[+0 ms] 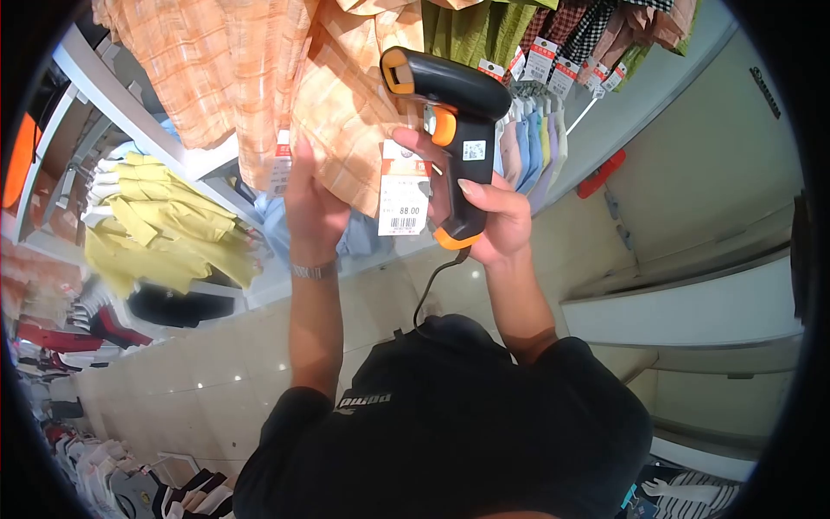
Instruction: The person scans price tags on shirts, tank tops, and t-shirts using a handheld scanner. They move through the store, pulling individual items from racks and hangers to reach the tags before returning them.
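Observation:
My right hand (501, 216) is wrapped round the handle of a black and orange barcode scanner (471, 160), thumb across the grip. The scanner's head points up and left, and its cable hangs from the base. Close against the fingers of this hand is a white and red price tag (403, 203), its barcode and "88.00" facing me. My left hand (316, 208), with a metal band at the wrist, grips the lower edge of a hanging orange checked garment (346, 112). Its thumb is stretched upward; the cloth hides most of its fingers.
Green and checked garments with tags (540, 60) hang at the top right, above small pastel clothes (532, 143). Yellow shirts (164, 208) hang at left beside a white shelf frame (138, 112). Pale cabinets (683, 303) stand at right. Tiled floor (207, 381) lies below.

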A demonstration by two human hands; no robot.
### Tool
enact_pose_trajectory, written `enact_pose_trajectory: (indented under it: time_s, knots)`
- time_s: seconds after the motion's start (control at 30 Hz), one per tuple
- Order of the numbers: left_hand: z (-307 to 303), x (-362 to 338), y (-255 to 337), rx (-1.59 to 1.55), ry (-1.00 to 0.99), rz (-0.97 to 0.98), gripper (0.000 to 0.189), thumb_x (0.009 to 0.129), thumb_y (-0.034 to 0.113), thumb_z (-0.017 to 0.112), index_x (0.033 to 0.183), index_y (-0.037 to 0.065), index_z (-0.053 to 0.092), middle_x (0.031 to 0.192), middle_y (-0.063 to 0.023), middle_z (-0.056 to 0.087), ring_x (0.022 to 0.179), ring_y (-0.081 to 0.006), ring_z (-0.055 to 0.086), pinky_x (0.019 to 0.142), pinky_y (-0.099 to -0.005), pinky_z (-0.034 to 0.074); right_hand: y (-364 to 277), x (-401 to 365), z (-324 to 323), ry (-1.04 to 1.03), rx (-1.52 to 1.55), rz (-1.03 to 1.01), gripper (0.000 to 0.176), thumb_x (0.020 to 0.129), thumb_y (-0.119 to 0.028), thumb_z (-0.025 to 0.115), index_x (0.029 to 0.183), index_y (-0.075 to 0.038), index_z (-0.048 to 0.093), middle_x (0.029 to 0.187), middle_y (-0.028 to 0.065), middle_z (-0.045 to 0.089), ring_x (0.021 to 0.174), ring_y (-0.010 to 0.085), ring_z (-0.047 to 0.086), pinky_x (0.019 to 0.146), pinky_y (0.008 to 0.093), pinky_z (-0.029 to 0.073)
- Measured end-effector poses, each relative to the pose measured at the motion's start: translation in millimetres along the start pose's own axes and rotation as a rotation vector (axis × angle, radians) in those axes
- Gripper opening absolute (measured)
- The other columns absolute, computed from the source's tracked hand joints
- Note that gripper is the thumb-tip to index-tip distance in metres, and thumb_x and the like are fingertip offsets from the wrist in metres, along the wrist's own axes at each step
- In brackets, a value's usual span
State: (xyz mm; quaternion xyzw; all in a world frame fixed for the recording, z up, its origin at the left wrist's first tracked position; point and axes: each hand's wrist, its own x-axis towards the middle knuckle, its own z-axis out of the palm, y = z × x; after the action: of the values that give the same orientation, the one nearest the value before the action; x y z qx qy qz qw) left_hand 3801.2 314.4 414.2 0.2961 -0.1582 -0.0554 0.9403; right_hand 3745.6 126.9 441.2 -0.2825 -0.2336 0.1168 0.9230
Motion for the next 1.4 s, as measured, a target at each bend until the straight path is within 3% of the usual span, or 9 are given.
enact_pose_trajectory:
  time_s: [0.13, 0.27, 0.43, 0.53, 0.87, 1.1, 1.33, 1.37, 1.4]
  knots:
    - [-5, -6, 4, 0.241, -0.223, 0.042, 0.058, 0.091, 0.017, 0.062, 0.139, -0.002, 0.035, 0.131, -0.0124, 0.053, 0.119, -0.0215, 0.053, 0.101, -0.0372, 0.042, 4, -1, 12, 0.043, -0.137, 0.009, 0.059, 0.089, -0.007, 0.054, 0.143, 0.004, 0.031, 0.145, 0.0146, 0.040, 0.114, 0.0179, 0.054, 0.091, 0.0299, 0.046]
    - [3, -12, 9, 0.387, -0.121, 0.026, 0.048, 0.085, 0.002, 0.065, 0.129, -0.004, 0.047, 0.117, -0.0099, 0.062, 0.106, -0.0172, 0.061, 0.091, -0.0303, 0.048, 7, 0, 18, 0.057, -0.061, 0.040, 0.058, 0.090, -0.008, 0.054, 0.142, 0.004, 0.031, 0.145, 0.0142, 0.042, 0.119, 0.0200, 0.053, 0.094, 0.0311, 0.045]
    - [5, -16, 11, 0.450, -0.035, 0.069, 0.045, 0.084, 0.002, 0.066, 0.126, -0.004, 0.049, 0.113, -0.0090, 0.063, 0.101, -0.0146, 0.062, 0.088, -0.0288, 0.050, 14, 9, 4, 0.003, 0.015, 0.039, 0.057, 0.091, -0.008, 0.051, 0.142, 0.005, 0.029, 0.144, 0.0179, 0.041, 0.120, 0.0219, 0.053, 0.094, 0.0310, 0.046]
    - [5, -16, 12, 0.469, -0.017, 0.089, 0.043, 0.084, 0.003, 0.066, 0.124, -0.004, 0.051, 0.111, -0.0085, 0.064, 0.099, -0.0137, 0.063, 0.086, -0.0282, 0.050, 15, 13, 6, 0.047, -0.043, 0.056, 0.069, 0.088, -0.019, 0.055, 0.146, 0.001, 0.025, 0.149, 0.0230, 0.029, 0.130, 0.0342, 0.041, 0.108, 0.0448, 0.035]
    - [4, -9, 3, 0.502, 0.068, 0.136, 0.036, 0.084, 0.003, 0.066, 0.118, -0.003, 0.055, 0.106, -0.0070, 0.065, 0.094, -0.0126, 0.063, 0.082, -0.0267, 0.050, 12, 21, -8, 0.068, -0.028, 0.074, 0.068, 0.084, -0.016, 0.056, 0.144, 0.001, 0.027, 0.148, 0.0215, 0.032, 0.130, 0.0327, 0.041, 0.110, 0.0461, 0.032]
    - [-16, 17, 0, 0.584, 0.229, 0.371, 0.041, 0.084, 0.001, 0.068, 0.122, -0.002, 0.052, 0.112, -0.0080, 0.063, 0.099, -0.0130, 0.061, 0.085, -0.0263, 0.049, 12, 36, -41, 0.178, -0.365, -0.204, 0.055, 0.080, -0.007, 0.058, 0.133, 0.005, 0.047, 0.145, 0.0180, 0.040, 0.137, 0.0271, 0.035, 0.113, 0.0453, 0.027]
    - [-23, 43, -12, 0.730, 0.404, 0.562, 0.054, 0.082, 0.000, 0.070, 0.126, -0.002, 0.040, 0.118, -0.0132, 0.057, 0.102, -0.0166, 0.060, 0.087, -0.0277, 0.049, -11, 72, -90, 0.305, -0.560, -0.181, 0.052, 0.080, -0.007, 0.063, 0.129, 0.004, 0.052, 0.131, 0.0124, 0.057, 0.123, 0.0184, 0.049, 0.106, 0.0324, 0.033]
    - [-27, 45, -15, 0.757, 0.417, 0.595, 0.055, 0.082, 0.000, 0.070, 0.127, -0.002, 0.038, 0.119, -0.0145, 0.055, 0.104, -0.0177, 0.059, 0.087, -0.0278, 0.049, -15, 83, -97, 0.286, -0.619, -0.248, 0.041, 0.081, -0.009, 0.065, 0.120, 0.003, 0.061, 0.117, 0.0071, 0.065, 0.098, 0.0127, 0.058, 0.088, 0.0273, 0.044]
    - [-32, 48, -18, 0.785, 0.429, 0.631, 0.056, 0.083, -0.001, 0.069, 0.128, -0.002, 0.035, 0.121, -0.0158, 0.053, 0.105, -0.0188, 0.058, 0.087, -0.0278, 0.049, -22, 93, -106, 0.231, -0.697, -0.238, 0.042, 0.080, -0.011, 0.066, 0.119, 0.002, 0.061, 0.116, 0.0072, 0.065, 0.102, 0.0154, 0.058, 0.093, 0.0290, 0.042]
